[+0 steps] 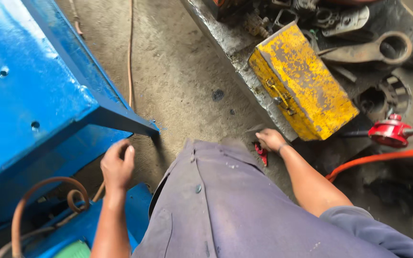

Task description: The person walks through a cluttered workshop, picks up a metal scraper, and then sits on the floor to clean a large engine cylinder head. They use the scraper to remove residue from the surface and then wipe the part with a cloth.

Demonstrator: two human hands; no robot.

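Observation:
My left hand [117, 165] hangs just below the pointed corner of a large blue painted metal frame [39, 91], fingers curled, with nothing visible in it. My right hand [270, 139] reaches down to the concrete floor beside a worn yellow metal toolbox [302, 81]. Its fingers rest on a small red-handled tool [262, 154], most of which my purple-grey shirt hides. Whether the fingers grip the tool or only touch it is unclear.
Rusty metal parts, rings and a large wrench head [388, 48] lie behind the toolbox. A red round fitting [389, 131] and an orange hose [383, 157] sit at right. A rusty curved rod [48, 196] and thin cables [130, 48] lie at left.

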